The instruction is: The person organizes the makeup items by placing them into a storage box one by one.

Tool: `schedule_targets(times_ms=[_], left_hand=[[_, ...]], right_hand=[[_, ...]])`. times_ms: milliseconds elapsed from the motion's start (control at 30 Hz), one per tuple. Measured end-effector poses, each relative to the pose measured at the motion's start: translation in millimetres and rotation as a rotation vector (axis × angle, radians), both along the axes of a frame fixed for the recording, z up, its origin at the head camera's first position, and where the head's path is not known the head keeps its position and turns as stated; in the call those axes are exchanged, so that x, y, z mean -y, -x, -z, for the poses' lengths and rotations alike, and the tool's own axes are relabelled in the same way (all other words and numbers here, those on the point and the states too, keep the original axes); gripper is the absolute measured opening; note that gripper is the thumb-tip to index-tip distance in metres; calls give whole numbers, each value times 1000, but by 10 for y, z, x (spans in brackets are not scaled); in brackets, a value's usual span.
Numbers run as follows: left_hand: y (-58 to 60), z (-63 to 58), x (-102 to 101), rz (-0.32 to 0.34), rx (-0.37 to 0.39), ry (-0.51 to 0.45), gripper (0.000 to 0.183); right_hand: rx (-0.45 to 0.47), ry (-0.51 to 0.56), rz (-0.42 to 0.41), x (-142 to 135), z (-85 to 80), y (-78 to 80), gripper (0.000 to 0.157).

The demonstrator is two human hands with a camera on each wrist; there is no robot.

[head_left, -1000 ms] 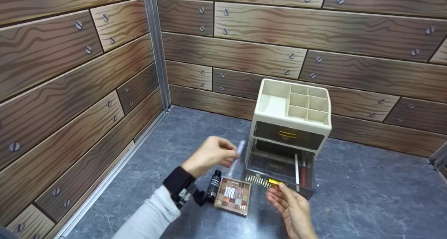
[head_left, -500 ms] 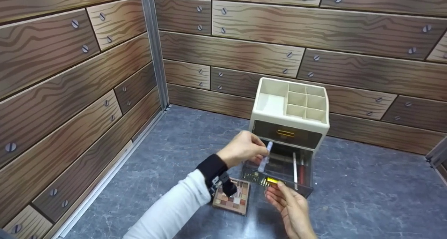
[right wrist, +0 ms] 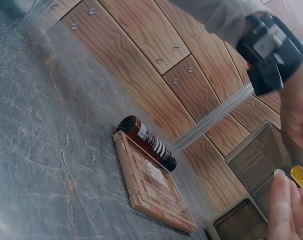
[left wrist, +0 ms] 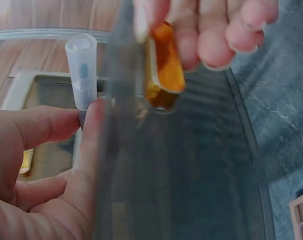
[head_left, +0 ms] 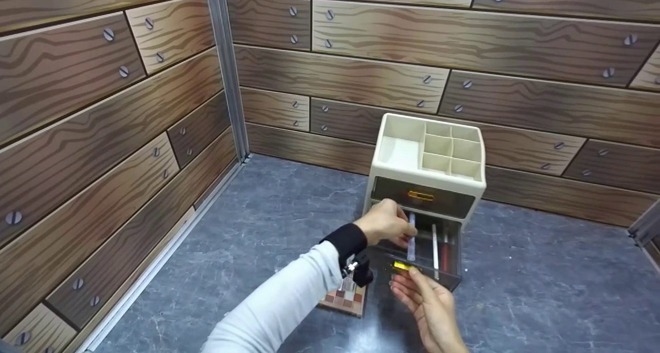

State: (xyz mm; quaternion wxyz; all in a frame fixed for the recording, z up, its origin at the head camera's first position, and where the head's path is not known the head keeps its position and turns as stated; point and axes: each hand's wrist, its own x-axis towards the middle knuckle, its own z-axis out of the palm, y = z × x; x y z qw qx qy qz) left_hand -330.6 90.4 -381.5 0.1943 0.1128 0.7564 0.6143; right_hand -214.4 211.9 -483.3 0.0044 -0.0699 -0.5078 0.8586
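My left hand (head_left: 385,223) pinches a slim pen-like stick (head_left: 411,247) over the pulled-out dark see-through drawer (head_left: 448,279). In the left wrist view the stick's frosted translucent cap (left wrist: 82,70) rises above my thumb and finger. The thumb of my right hand (head_left: 432,307) lies on the drawer's gold handle (head_left: 400,266), with the other fingers on its far side, gripping it. Inside the drawer lie a white stick (head_left: 435,250) and a red stick (head_left: 445,252), side by side. The cream organizer (head_left: 428,173) holds the drawer.
An eyeshadow palette (right wrist: 156,185) and a dark bottle (right wrist: 147,142) lie together on the grey marbled table (head_left: 289,203). My left forearm hides the bottle in the head view. A shut upper drawer (head_left: 423,197) sits above the open one. Wood-patterned walls stand behind and left.
My left hand has carried the translucent stick rightward from beside the organizer to over the open drawer, and the stick now stands more upright. My right hand stays at the handle.
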Motion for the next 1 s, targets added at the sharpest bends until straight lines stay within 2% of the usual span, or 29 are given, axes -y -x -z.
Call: schedule_targets(times_ms=[133, 233, 300, 433, 533, 733, 1000], left_hand=[[25, 48, -102, -55, -6, 80, 17], [43, 64, -168, -76, -42, 171, 21], [49, 71, -200, -78, -84, 261, 23], [37, 103, -247, -68, -230, 508, 27], [20, 140, -269, -56, -327, 634, 30], [-3, 208, -309, -66, -390, 686, 33], [0, 221, -330, -71, -393, 680, 39]], right_hand=[[-8, 2, -7, 1, 10, -10, 26], [-11, 5, -6, -3, 13, -9, 26], [-14, 4, -8, -5, 11, -5, 26], [-15, 2, -11, -4, 8, 1, 25], [-12, 1, -8, 1, 11, -2, 25], [-5, -4, -5, 6, 12, -9, 25], [-12, 3, -3, 4, 11, -4, 25]])
